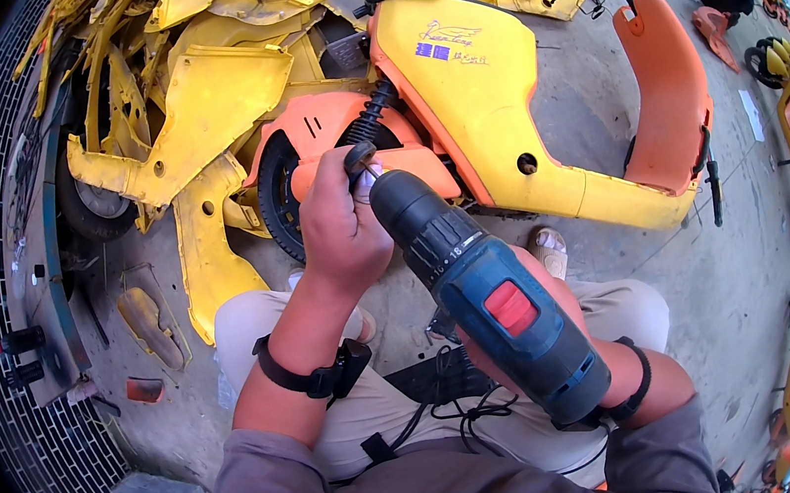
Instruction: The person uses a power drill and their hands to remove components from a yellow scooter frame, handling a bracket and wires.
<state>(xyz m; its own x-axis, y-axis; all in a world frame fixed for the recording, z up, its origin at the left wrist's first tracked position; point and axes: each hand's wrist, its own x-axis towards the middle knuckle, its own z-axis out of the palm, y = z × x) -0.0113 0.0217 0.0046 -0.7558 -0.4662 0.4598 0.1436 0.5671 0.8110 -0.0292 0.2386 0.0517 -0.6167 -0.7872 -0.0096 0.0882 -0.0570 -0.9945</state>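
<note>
Left hand [344, 225] pinches a small dark part [359, 157] at the tip of the cordless drill [471, 278], which the right hand [561, 292] grips short of the scooter [491, 139], its yellow body panel [463, 78] still on, work there apparently unfinished.

The drill [482, 287] partly hides the right grip [552, 288].

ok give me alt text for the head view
A person's right hand grips a blue power drill, its nose close to a small dark part in the left hand. Beyond are a yellow and orange scooter and heaped yellow panels.
</note>
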